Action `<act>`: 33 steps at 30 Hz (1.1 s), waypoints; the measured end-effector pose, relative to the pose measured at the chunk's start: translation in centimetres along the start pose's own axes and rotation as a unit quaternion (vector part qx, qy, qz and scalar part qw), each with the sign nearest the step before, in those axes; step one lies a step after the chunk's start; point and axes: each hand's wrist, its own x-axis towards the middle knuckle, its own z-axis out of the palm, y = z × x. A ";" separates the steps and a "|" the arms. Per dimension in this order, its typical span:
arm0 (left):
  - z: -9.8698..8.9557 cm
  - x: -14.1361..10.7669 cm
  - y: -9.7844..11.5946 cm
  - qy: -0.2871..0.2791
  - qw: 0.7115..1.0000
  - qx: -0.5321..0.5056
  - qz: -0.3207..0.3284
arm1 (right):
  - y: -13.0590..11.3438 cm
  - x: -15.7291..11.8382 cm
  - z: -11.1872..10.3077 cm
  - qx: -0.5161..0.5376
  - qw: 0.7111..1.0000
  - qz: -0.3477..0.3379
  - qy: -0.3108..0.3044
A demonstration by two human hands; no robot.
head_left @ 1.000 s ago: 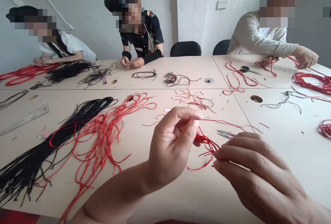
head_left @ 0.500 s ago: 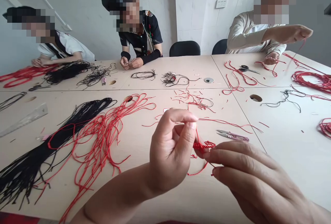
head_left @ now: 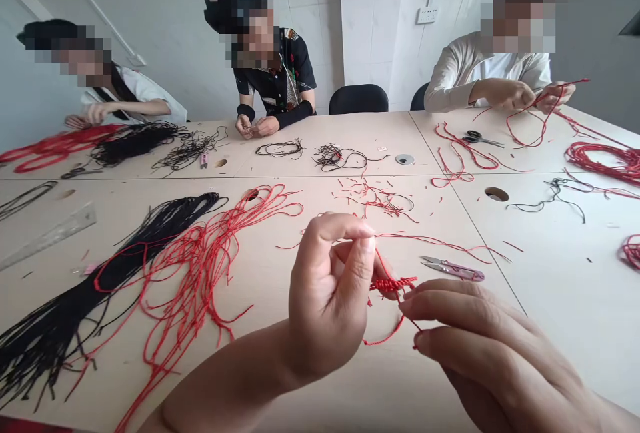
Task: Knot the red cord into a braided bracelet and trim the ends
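Red knotted cord [head_left: 393,283] sits pinched in your left hand [head_left: 327,299], thumb and curled fingers closed on it, held above the table [head_left: 380,379] in front of you, with a loop hanging below the knots. Your right hand [head_left: 493,346] comes in from the right, its long fingers extended and reaching the cord just beside the knots; its thumb is hidden, so you cannot tell whether it grips. Pink-handled thread snips [head_left: 453,269] lie just beyond those fingers. To your left, a heap of loose red cords [head_left: 200,266] overlaps a bundle of black cords [head_left: 55,333], near a clear plastic ruler [head_left: 50,236]. Red offcuts [head_left: 375,193] are strewn ahead. Across the table, a co-worker in a black shirt [head_left: 273,79] works with both hands at the edge, while a co-worker in a pale top [head_left: 465,73] holds up a red strand [head_left: 545,109], with scissors [head_left: 480,139] lying nearby.
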 end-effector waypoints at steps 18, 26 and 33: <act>-0.7 1.1 1.9 -0.093 0.878 -0.314 -0.349 | -0.1 -0.6 0.5 -0.006 0.996 0.079 0.047; -0.6 0.6 1.5 -0.095 0.878 -0.310 -0.351 | -0.2 -0.2 1.0 -0.015 0.989 0.119 0.085; -0.7 0.3 1.5 -0.100 0.879 -0.303 -0.355 | -0.2 0.0 0.7 -0.024 0.991 0.097 0.085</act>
